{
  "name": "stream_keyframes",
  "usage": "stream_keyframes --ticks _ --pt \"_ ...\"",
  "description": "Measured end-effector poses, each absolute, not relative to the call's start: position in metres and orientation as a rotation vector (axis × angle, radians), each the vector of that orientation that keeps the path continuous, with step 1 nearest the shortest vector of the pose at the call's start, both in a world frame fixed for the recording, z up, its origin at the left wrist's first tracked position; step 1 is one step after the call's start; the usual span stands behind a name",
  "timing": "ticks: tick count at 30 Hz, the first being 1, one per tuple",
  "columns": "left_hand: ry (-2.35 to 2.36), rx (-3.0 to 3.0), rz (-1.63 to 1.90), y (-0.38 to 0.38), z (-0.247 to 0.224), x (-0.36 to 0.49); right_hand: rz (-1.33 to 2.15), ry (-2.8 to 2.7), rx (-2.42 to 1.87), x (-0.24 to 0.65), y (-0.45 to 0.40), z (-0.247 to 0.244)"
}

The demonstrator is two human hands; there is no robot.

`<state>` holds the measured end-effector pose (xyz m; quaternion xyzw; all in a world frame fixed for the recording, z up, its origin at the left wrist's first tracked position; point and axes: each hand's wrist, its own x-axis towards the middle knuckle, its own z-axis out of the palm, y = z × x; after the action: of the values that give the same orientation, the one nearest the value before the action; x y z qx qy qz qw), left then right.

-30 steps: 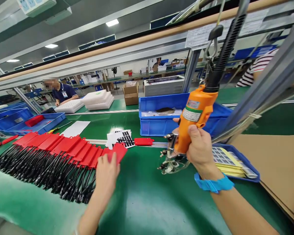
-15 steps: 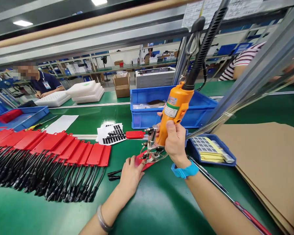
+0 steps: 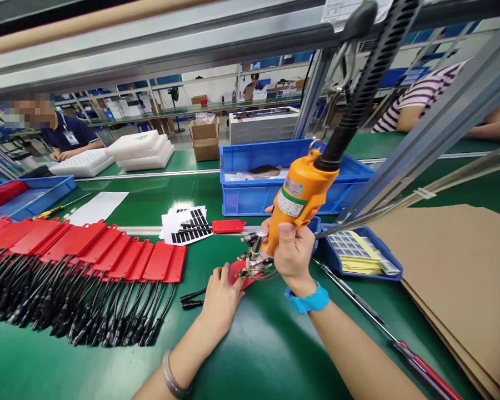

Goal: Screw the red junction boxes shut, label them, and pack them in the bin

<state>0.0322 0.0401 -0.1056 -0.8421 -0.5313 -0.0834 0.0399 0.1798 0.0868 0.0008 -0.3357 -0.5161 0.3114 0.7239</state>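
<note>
Green bench (image 3: 270, 361) fills the near view and carries the work. Brown cardboard sheets (image 3: 462, 244) lie stacked on the right. On the left, a row of red cases (image 3: 79, 244) overlaps, all the black cables (image 3: 120, 311) pointing towards the wearer (likely so they don't tangle, and so each case lies within the left hand's reach). Blue bin (image 3: 252, 199) stands beyond the working spot, leaving the near side open for the arms.

Orange driver (image 3: 289, 203) tilts, top leaning right, metal nose down at the case under work; the hanging hook (image 3: 341, 78) seems to take some weight. Right hand (image 3: 294, 253) is clamped around the driver's lower body, thumb across the near side. Left hand (image 3: 223, 294) bears down on the red case (image 3: 235, 270), fingers clamped over its cable end, probably to keep it from turning. That case sits on the bench, between the left hand and the driver's nose, two black plugs (image 3: 191, 300) poking out left of the wrist side.

Hard to make out: most right-hand fingers pass behind the driver. Nose fittings cover the far part of the case; whether the tip touches it, cannot tell. Bin contents are partly hidden by its wall.
</note>
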Motion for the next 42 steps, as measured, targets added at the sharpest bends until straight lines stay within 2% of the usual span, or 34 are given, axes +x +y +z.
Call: stream_keyframes --ticks 6,15,25,38,42 --pt "-1.624 -2.619 -0.235 0.040 -0.103 0.032 0.701 -1.160 -0.702 0.183 0.081 0.004" --pt "-1.584 -2.726 -0.230 0.045 -0.102 0.019 0.577 -1.119 -0.579 0.192 0.109 0.077" --pt "-1.608 -2.781 -0.221 0.047 -0.098 0.017 0.704 -1.168 -0.721 0.179 0.135 0.019" --pt "-1.620 -2.791 -0.264 0.049 -0.098 0.016 0.735 -1.198 -0.715 0.169 0.141 0.005" --pt "-1.565 -2.773 -0.251 0.048 -0.098 0.016 0.725 -1.189 -0.665 0.172 0.126 0.019"
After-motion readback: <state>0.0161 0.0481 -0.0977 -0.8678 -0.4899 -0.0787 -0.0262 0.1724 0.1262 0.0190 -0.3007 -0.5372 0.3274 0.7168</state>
